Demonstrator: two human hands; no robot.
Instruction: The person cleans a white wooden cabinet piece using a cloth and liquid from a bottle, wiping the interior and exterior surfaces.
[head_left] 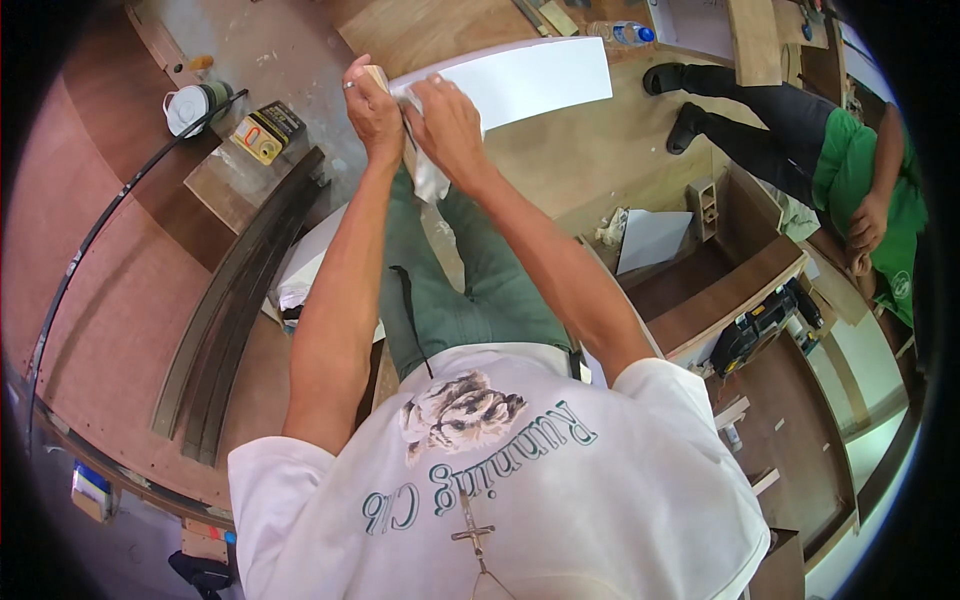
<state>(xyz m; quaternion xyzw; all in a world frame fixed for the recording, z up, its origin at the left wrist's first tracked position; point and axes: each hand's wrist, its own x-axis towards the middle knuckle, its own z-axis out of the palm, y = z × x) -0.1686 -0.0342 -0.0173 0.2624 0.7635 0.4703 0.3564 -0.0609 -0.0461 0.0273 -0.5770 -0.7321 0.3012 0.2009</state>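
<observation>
Beside a long white rectangular panel (545,85), the left hand (375,118) curls its fingers round a pale wooden strip (377,76), largely hidden; the right hand (450,125), fingers bent, holds crumpled white cloth (431,182) against it.

Narrow wooden piece (377,76), in left hand (374,118), crumpled white cloth (431,182), under right hand (449,125)

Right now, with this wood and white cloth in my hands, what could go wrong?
The wood in your left hand might slip and mark the white panel close by. The white cloth at your right hand could snag on the wood's edge.
</observation>
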